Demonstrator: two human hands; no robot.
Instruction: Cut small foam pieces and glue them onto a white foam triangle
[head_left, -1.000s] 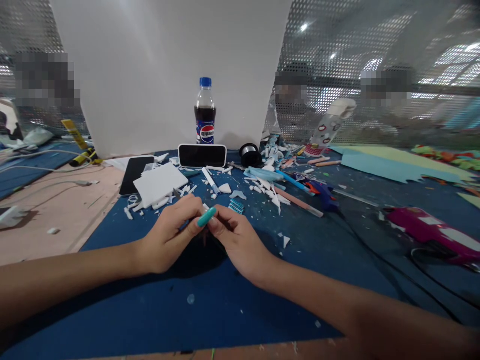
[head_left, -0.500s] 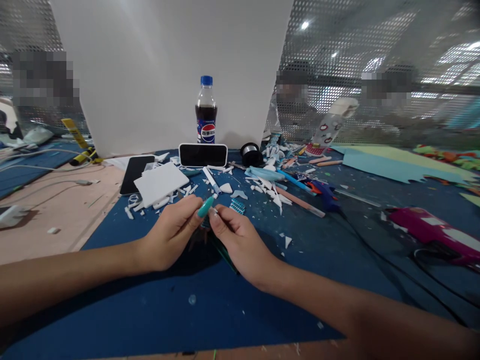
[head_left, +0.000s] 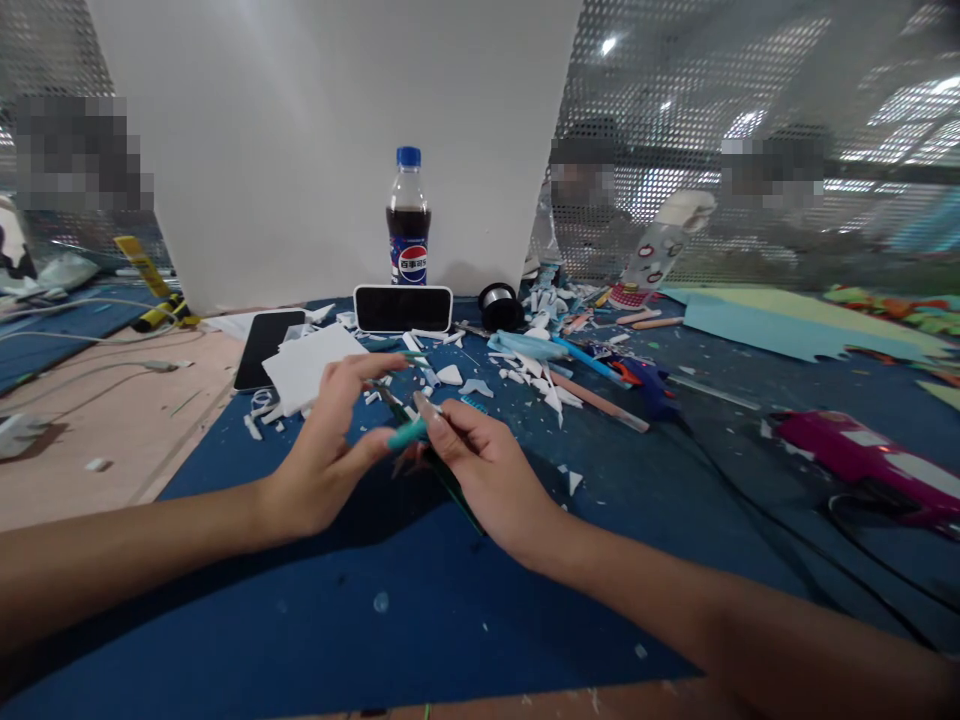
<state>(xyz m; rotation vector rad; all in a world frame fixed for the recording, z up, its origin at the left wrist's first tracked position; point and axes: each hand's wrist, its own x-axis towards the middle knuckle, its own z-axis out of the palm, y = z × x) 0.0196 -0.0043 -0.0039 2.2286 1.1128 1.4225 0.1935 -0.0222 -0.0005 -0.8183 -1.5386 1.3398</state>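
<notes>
Pinching a slim dark-green stick (head_left: 459, 491), apparently, between thumb and index finger of the right hand (head_left: 495, 475), on the near side of the white-framed phone (head_left: 403, 309). Slanting its long axis from just before the phone, far end up and to the left, down to a near end beyond the line of the phone's right edge — under the right palm, so nearer to the right hand than the left. Holding the left hand (head_left: 319, 455) in front and to the left of the phone, with fingers curved and spread apart, and with the thumb stretched toward the pinch. Crossing the stick in view with the teal thumbnail (head_left: 407, 433) — cannot tell whether touching or merely passing above. Hiding the stick's middle behind that nail and the right fingertips, and tucking the other right fingers partly out of sight. Blurring the far tip too much to make out its shape; losing both forearms at the edges of view
</notes>
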